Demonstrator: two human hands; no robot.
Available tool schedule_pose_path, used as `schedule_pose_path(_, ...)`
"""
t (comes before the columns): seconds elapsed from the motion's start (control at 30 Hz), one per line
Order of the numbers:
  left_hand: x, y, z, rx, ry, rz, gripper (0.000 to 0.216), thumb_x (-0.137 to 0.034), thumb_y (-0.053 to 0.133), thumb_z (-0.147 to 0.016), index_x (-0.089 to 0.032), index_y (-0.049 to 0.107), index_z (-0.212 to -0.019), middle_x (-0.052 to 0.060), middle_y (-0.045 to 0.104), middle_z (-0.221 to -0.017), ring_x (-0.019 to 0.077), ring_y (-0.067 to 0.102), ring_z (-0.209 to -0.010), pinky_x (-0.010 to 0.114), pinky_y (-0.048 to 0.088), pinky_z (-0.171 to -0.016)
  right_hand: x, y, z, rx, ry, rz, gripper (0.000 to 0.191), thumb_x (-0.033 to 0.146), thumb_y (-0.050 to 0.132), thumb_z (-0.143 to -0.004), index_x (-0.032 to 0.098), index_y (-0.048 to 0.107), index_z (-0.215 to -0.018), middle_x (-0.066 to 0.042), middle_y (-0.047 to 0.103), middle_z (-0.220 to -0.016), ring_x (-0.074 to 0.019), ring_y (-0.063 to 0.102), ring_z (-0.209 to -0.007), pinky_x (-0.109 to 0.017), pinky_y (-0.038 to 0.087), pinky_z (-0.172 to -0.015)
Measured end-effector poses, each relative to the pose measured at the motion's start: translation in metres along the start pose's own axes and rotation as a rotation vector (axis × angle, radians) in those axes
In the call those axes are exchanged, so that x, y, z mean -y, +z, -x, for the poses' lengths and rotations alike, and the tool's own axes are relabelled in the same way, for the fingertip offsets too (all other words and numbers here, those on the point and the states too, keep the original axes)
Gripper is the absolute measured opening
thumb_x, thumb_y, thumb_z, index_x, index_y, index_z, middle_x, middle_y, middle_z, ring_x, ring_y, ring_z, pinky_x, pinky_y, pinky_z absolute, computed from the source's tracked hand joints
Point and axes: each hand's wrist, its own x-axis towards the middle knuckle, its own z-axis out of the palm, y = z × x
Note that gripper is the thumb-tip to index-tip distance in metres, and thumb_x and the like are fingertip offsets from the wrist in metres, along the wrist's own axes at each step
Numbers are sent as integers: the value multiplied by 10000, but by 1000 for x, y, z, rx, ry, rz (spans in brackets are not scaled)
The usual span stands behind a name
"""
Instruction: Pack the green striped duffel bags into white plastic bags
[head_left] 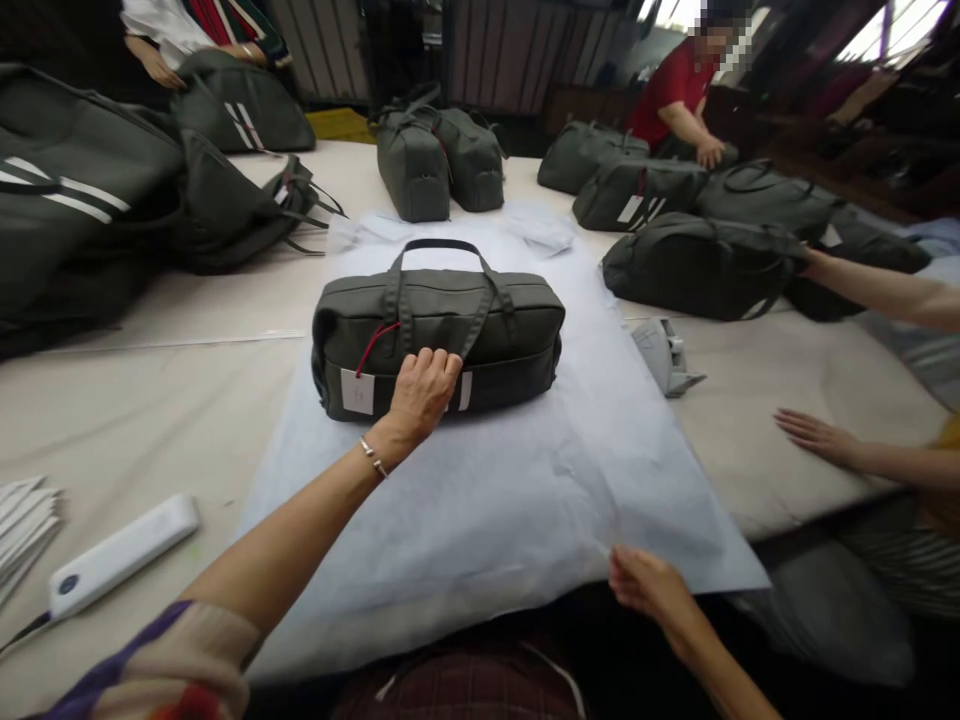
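Observation:
A dark green duffel bag [442, 300] stands upright on a large thin white sheet [480, 510], its two straps arched over the top. A white tag [358, 391] hangs from it on a red cord. Against the bag's front, at the pocket's upper edge beside a strap, my left hand [426, 392] is closed with its fingers curled onto the bag. White stripes show partly below that hand. At the table's near edge, my right hand [649, 585] pinches the edge of the white sheet.
A grey tape dispenser [664, 357] lies right of the sheet. On the left are a white handheld device [124, 553] with a cable and a stack of white strips [26, 530]. Several similar bags surround the table. A co-worker's hand [817, 438] rests at right; other people handle bags.

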Motion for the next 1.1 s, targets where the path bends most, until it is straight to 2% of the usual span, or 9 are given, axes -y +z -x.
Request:
schedule_pose_path(0.07, -2, -3, -5, 58, -17, 11, 169, -121, 488, -914, -112, 571, -1062, 148, 604, -947, 317, 561, -909, 418, 393, -762, -59, 5, 12, 123, 292, -138, 686, 730, 786, -509, 158, 670, -868, -129, 718, -847, -279, 710, -801, -391, 562, -748)
schedule_pose_path(0.17, -5, -5, -10, 123, -10, 30, 128, -111, 488, -904, -102, 585, -988, 156, 627, -896, 320, 596, -872, 403, 397, -732, -91, 32, 20, 215, 280, -433, 785, 692, 822, -522, 173, 628, -1078, -168, 688, -1128, -314, 659, -1086, -431, 537, -901)
schedule_pose_path(0.23, -6, -5, -9, 137, 19, 34, 103, -104, 506, -891, -110, 590, -950, 147, 640, -868, 309, 613, -845, 384, 396, -707, -88, 54, 18, 172, 191, -560, 742, 636, 860, -512, 178, 608, -1039, -137, 694, -1103, -300, 653, -1093, -430, 532, -917)
schedule_pose_path(0.4, -11, -6, 1, 137, 51, 28, 118, -85, 518, -878, -116, 591, -966, 135, 652, -874, 284, 627, -854, 353, 398, -701, -81, 92, 11, -1, 85, -643, 632, 533, 910, -474, 175, 569, -868, 11, 663, -725, -187, 684, -747, -320, 577, -723)
schedule_pose_path(0.63, -16, -10, 3, 134, 23, 6, 130, -110, 497, -906, -109, 571, -1012, 152, 654, -936, 286, 619, -908, 361, 404, -743, -72, 110, 16, -129, -21, -834, 603, 463, 898, -476, 195, 596, -923, 46, 678, -749, -120, 644, -647, -214, 526, -550)
schedule_pose_path(0.77, -23, -18, 9, 142, 23, 1, 122, -94, 516, -895, -107, 567, -1005, 144, 656, -931, 271, 622, -900, 349, 402, -742, -69, 110, 19, -95, -48, -913, 647, 409, 911, -428, 197, 602, -956, 25, 709, -805, -169, 685, -736, -266, 580, -625)
schedule_pose_path(0.93, -42, -34, 34, 127, 39, -3, 124, -64, 494, -900, -109, 566, -990, 129, 650, -910, 258, 625, -880, 341, 408, -725, -114, 100, 26, -108, -106, -813, 616, 520, 870, -450, 244, 581, -918, 7, 707, -835, -257, 712, -866, -369, 623, -744)
schedule_pose_path(1.03, -57, -42, 60, 115, 57, -4, 139, -44, 461, -905, -115, 565, -963, 120, 645, -890, 260, 624, -853, 354, 422, -717, -128, 89, 26, 36, -154, -498, 550, 673, 778, -544, 356, 619, -965, 2, 693, -813, -301, 704, -912, -424, 632, -716)
schedule_pose_path(1.1, -67, -46, 81, 108, 72, -2, 158, -19, 461, -889, -125, 563, -946, 107, 642, -879, 257, 622, -838, 358, 433, -716, -115, 83, 24, 169, -202, -320, 488, 686, 681, -712, 389, 628, -1095, -29, 699, -920, -289, 686, -939, -438, 622, -699)
